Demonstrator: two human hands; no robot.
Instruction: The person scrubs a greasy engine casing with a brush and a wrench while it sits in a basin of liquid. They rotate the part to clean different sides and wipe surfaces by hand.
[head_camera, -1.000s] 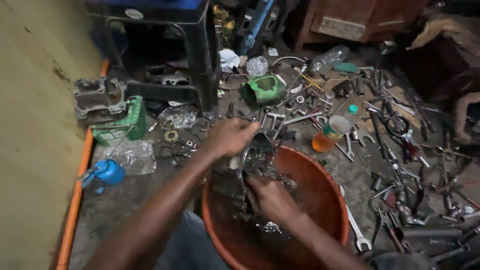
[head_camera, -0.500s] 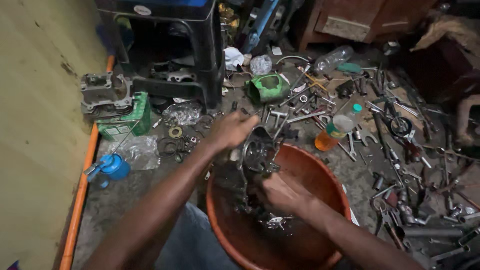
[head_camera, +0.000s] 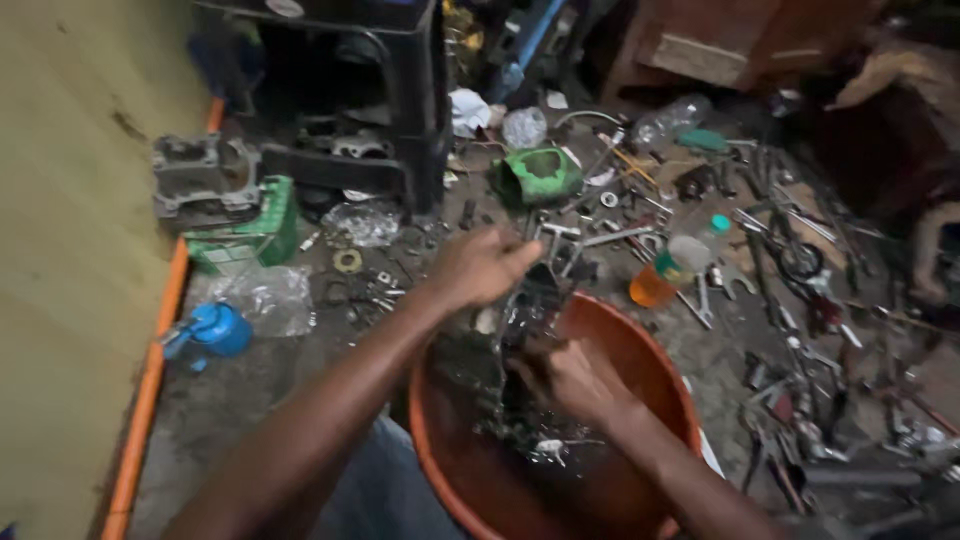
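- Your left hand (head_camera: 480, 265) is clamped over the top of a dark, greasy engine part (head_camera: 520, 330), fingers curled down its upper edge; that grip is closed on the part
- Your right hand (head_camera: 570, 380) sits lower, inside the orange plastic basin (head_camera: 660, 370), pressed to the side of the same part; fingers look wrapped on it, though blur hides the exact hold
- The engine part stands roughly upright, its lower end down in the basin, its top just above the far rim; it lies between your two hands, touching both
- Dark wet sheen on the part and basin floor; whether liquid stands there, cannot tell
- My judgement: this is a wash or scrub of the part. Keep the top hand as the steady anchor and let the lower hand do the working; keep the part over the basin so drips fall inside
- Slippery metal: watch the top hold, and mind sharp edges under the lower fingers
- On the floor beyond the rim: a bottle with orange liquid (head_camera: 665, 272), a green housing (head_camera: 540, 175), scattered spanners (head_camera: 615, 237) and small parts
- To the left: a blue oil can (head_camera: 215, 330), a green crate (head_camera: 250, 235) with a grey engine casting (head_camera: 195, 180) on it, a black plastic stool (head_camera: 350, 90) behind
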